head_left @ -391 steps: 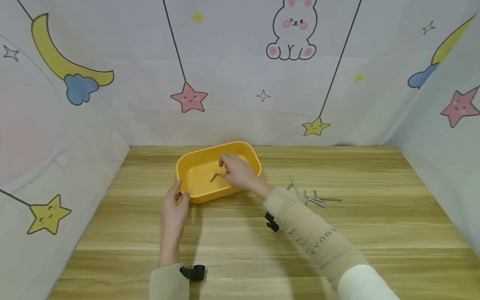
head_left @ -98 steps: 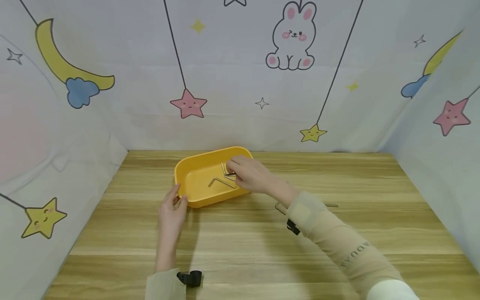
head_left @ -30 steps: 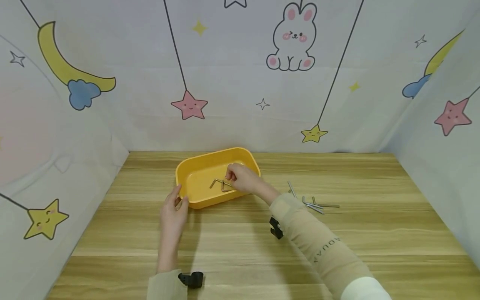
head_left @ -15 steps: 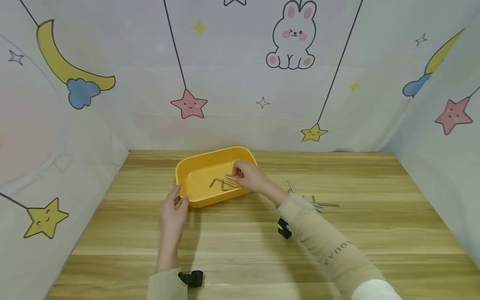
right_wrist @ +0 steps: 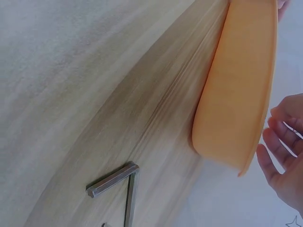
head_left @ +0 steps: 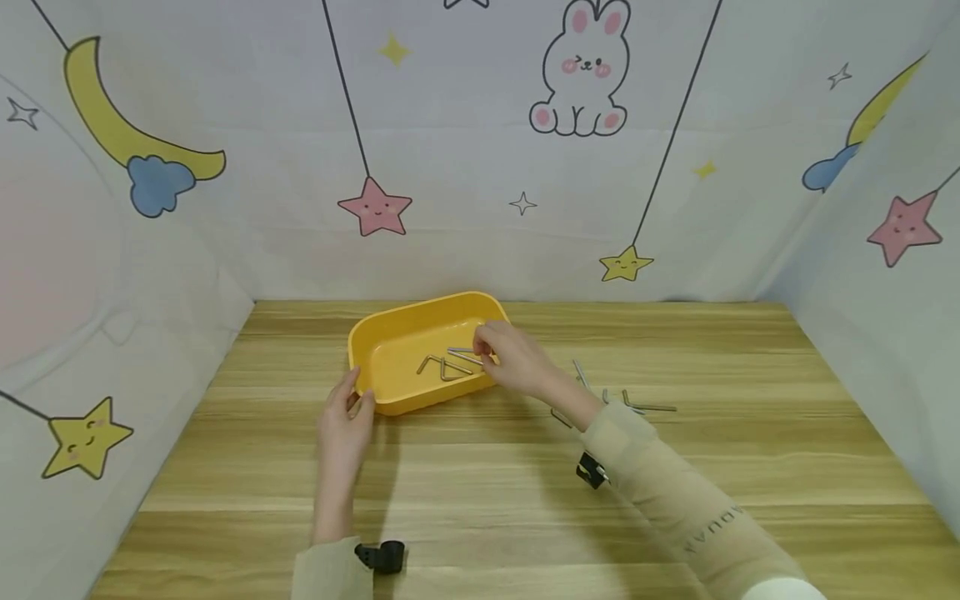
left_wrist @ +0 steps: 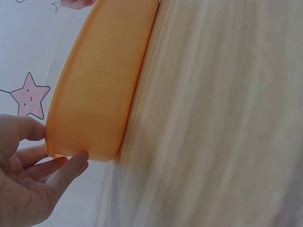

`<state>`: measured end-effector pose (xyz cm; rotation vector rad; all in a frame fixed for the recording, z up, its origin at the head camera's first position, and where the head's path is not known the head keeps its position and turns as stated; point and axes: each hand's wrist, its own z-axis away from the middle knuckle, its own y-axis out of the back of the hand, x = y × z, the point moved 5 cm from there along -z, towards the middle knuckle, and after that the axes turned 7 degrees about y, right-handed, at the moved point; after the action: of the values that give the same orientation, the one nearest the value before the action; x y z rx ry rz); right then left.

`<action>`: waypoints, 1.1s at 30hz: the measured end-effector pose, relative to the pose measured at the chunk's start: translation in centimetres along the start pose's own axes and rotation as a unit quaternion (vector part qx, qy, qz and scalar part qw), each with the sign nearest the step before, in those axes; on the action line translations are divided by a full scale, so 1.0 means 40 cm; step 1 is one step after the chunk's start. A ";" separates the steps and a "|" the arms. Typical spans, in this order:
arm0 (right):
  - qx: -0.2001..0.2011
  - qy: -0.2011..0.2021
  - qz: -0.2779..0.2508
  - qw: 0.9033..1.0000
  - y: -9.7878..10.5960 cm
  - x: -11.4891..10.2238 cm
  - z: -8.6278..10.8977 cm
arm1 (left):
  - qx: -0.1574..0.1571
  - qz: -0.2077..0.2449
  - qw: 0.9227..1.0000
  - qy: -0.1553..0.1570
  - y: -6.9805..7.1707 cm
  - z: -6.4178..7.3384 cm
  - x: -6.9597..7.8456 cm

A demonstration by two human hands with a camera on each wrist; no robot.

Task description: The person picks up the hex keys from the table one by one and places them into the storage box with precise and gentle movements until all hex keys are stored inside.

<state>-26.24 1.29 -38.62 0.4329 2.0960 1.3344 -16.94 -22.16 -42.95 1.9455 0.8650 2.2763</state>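
Observation:
A yellow plastic tray [head_left: 390,367] stands on the wooden table at centre-left. My left hand [head_left: 347,415] grips its near-left corner, thumb on the rim and fingers against the outside wall [left_wrist: 99,85]. My right hand [head_left: 513,362] hovers at the tray's right rim [right_wrist: 241,85]. Its fingertips [right_wrist: 277,142] pinch the end of a silver hex key [head_left: 465,356] that reaches into the tray. Two more hex keys [head_left: 438,367] lie on the tray floor.
Several loose hex keys [head_left: 643,406] lie on the table to the right of the tray, one [right_wrist: 118,182] close below my right wrist. Printed cloth walls enclose the table at the back and both sides.
My right hand has drawn back to the right, from the tray's middle to its right rim. A third key now shows in the tray. My left hand has stayed on the corner.

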 end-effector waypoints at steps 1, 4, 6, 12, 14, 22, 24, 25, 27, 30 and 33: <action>0.007 0.006 0.004 1.000 0.003 -0.004 0.004 | -0.001 0.000 1.000 0.000 0.000 -0.001 0.000; 0.026 0.022 0.026 0.999 0.013 -0.015 0.015 | -0.003 -0.001 1.000 0.001 0.000 -0.002 0.001; 0.037 0.031 0.040 0.998 0.020 -0.022 0.022 | -0.005 -0.002 1.000 0.003 0.000 -0.002 0.001; 0.051 0.034 0.069 0.996 0.038 -0.038 0.049 | -0.012 -0.002 1.000 0.008 0.002 0.001 0.004; 0.048 0.024 0.078 0.996 0.044 -0.042 0.061 | -0.013 -0.002 1.000 0.007 0.002 0.001 0.004; 0.041 0.011 0.099 0.994 0.068 -0.057 0.125 | -0.008 0.002 1.000 0.002 -0.001 0.000 0.002; 0.037 0.011 0.106 0.994 0.070 -0.058 0.142 | -0.006 0.004 1.000 0.000 -0.001 0.000 0.002; 0.034 0.010 0.110 0.993 0.070 -0.057 0.150 | -0.005 0.005 1.000 -0.001 -0.001 0.000 0.001; 0.028 0.006 0.115 0.993 0.069 -0.055 0.165 | -0.005 0.004 1.000 -0.003 -0.001 0.000 0.001; 0.023 0.001 0.120 0.992 0.069 -0.051 0.187 | -0.007 0.002 1.000 -0.004 0.001 0.002 0.002; 0.022 0.003 0.127 0.992 0.070 -0.048 0.208 | -0.008 -0.003 1.000 -0.005 0.000 0.001 0.003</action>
<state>-19.53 7.25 -38.03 0.7351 2.1324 1.4329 -16.91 -22.11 -42.83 1.9431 0.8486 2.2607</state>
